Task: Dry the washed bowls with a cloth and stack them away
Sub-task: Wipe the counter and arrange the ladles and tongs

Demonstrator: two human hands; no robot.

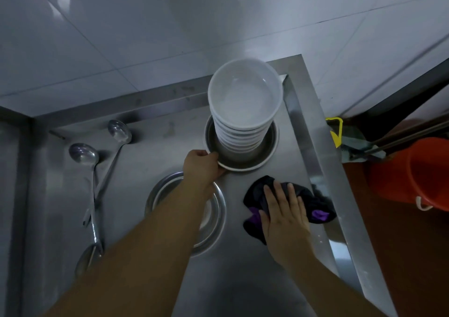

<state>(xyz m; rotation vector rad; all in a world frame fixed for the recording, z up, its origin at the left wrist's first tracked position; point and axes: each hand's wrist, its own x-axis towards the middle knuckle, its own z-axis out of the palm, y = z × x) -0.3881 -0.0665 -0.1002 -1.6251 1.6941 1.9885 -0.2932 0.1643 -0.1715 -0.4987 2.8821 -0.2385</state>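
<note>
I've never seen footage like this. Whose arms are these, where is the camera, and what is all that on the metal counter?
There is no machine: a person wears a camera on the head, looking down at their own hands. The left hand grips the rim of a metal basin that holds a stack of white bowls. The right hand lies flat on a dark cloth on the steel counter. A second metal basin sits partly under the left arm. Ladles lie to the left. An orange bucket stands on the floor to the right.

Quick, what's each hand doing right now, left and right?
Left hand: grips the rim of the metal basin holding the stacked bowls.
Right hand: open, pressing flat on the dark cloth.
</note>
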